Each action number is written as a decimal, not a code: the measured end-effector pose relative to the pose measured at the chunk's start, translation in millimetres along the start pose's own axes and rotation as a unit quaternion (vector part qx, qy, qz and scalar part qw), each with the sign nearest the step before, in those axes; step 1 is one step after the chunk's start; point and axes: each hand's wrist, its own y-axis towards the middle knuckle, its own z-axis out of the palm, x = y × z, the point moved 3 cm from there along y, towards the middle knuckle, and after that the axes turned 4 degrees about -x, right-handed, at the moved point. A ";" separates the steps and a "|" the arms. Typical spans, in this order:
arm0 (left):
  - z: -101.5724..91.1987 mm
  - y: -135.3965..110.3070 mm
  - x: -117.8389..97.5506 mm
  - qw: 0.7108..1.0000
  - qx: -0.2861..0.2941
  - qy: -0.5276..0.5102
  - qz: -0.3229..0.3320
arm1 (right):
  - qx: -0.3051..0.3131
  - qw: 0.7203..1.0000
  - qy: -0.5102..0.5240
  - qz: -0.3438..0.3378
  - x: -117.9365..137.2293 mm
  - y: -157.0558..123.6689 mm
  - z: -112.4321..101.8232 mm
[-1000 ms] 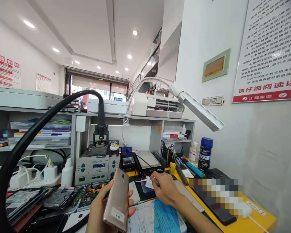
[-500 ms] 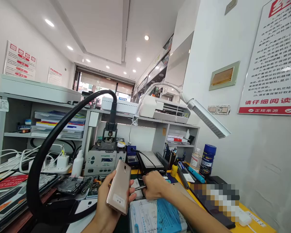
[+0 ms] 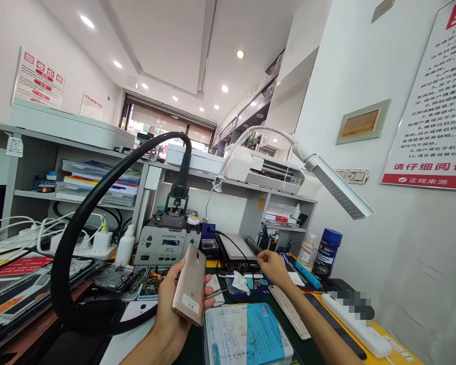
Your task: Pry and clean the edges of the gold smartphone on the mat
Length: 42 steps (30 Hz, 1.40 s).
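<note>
My left hand [image 3: 171,304] grips a gold smartphone [image 3: 190,286], its back towards me and a white sticker near the lower end. Metal tweezers [image 3: 217,292] show beside my left fingertips; whether the fingers touch them I cannot tell. Farther right, my right hand [image 3: 274,267] reaches over the bench by the black-fronted flat device [image 3: 235,253], fingers curled together. Anything inside those fingers is hidden. A crumpled white tissue [image 3: 241,283] lies left of my right hand. Under the right forearm is a pale gold phone part [image 3: 289,310].
A white and blue box [image 3: 247,332] stands in front. The black hose [image 3: 66,243] of the hot-air station [image 3: 163,246] arches across the left. Phone parts and cables crowd that side. At right are a blue spray can [image 3: 327,253], a clear bottle [image 3: 307,249] and a white power strip [image 3: 357,324].
My right hand has moved right and away from the tweezers, uncovering the tissue and pale gold part. The yellow bottle is now out of sight. My left hand still holds the smartphone.
</note>
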 end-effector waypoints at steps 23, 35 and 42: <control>4.2 0.3 13.5 0.996 0.052 0.009 -0.071 | -0.142 0.979 0.129 -0.074 -17.1 -16.3 15.0; 11.2 0.6 16.7 0.956 0.201 0.091 -0.194 | -0.068 0.766 0.636 0.069 -28.3 -35.9 -33.1; 2.3 15.3 18.4 0.925 0.233 0.123 -0.273 | 0.132 0.645 0.752 0.042 -23.4 -27.4 -29.0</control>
